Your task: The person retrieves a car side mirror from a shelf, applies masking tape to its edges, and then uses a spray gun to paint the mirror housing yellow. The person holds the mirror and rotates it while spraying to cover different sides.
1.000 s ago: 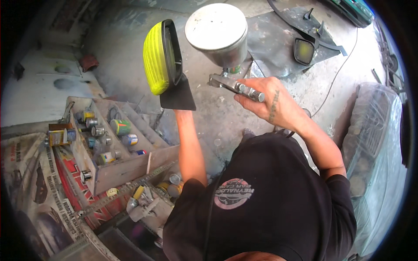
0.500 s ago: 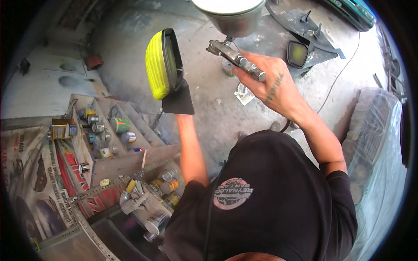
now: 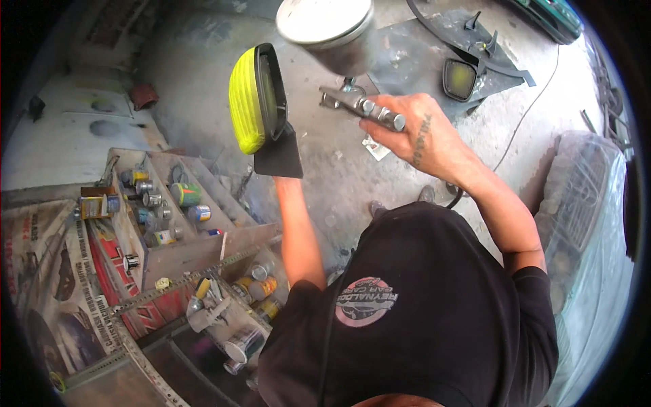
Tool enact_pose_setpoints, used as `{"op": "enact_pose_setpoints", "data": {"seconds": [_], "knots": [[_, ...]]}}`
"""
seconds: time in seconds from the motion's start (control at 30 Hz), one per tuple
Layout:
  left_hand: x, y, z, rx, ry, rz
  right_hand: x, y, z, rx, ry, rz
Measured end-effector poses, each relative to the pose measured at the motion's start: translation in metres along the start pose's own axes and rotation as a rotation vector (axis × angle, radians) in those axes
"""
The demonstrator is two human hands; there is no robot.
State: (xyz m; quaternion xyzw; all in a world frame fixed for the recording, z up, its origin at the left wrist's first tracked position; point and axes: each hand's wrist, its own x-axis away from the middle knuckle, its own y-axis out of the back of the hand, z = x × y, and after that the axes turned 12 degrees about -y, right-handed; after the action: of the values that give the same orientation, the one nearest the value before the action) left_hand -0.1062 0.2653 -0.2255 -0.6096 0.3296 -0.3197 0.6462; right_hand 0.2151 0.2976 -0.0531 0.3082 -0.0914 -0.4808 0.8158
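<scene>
A: In the head view, what is the right grip point(image 3: 417, 132) doing?

B: It is clamping on a silver metal spray gun point(image 3: 363, 107). A round grey cup with a pale lid point(image 3: 325, 19) is sitting above it.

A: And the left grip?

B: I cannot tell how it is closing; it is hiding behind a flat black plate point(image 3: 279, 157), with only the bare left forearm point(image 3: 297, 230) showing below. Above the plate, a black-framed wing mirror with a ribbed fluorescent-yellow shell point(image 3: 245, 108) is standing nearly upright, left of the gun's nose and apart from it.

A: How are they likely handling?

B: The mirror is probably feeling light and stiff, its glass being the fragile part; the plate is offering a hold away from the yellow surface. The gun is likely feeling top-heavy and smooth, so a firm hold round its handle is suiting it.

A: What else is lying around?

B: A second black-framed mirror point(image 3: 460, 79) is resting on a dark sheet point(image 3: 407, 51) to the right, and small cans point(image 3: 186, 195) are lying in a divided wooden tray point(image 3: 203, 254) at lower left.
</scene>
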Motion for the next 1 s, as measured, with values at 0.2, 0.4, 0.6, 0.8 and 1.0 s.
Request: {"op": "enact_pose_setpoints", "data": {"seconds": [0.2, 0.4, 0.6, 0.8, 1.0], "knots": [[-0.001, -0.001, 0.002, 0.003, -0.059, 0.032, -0.002, 0.014, 0.013, -0.055, 0.116, -0.265], [-0.02, 0.025, -0.011, -0.305, -0.167, 0.096, 0.008, 0.038, 0.029, 0.165, 0.043, -0.158], [-0.023, 0.038, -0.019, -0.106, -0.03, 0.07, 0.035, 0.03, 0.033, 0.162, 0.004, 0.068], [-0.033, 0.074, -0.028, -0.002, 0.031, -0.025, 0.045, 0.02, 0.044, 0.206, -0.057, 0.134], [-0.03, 0.065, -0.016, -0.062, 0.126, -0.068, 0.031, 0.003, 0.032, 0.105, -0.261, 0.229]]}}
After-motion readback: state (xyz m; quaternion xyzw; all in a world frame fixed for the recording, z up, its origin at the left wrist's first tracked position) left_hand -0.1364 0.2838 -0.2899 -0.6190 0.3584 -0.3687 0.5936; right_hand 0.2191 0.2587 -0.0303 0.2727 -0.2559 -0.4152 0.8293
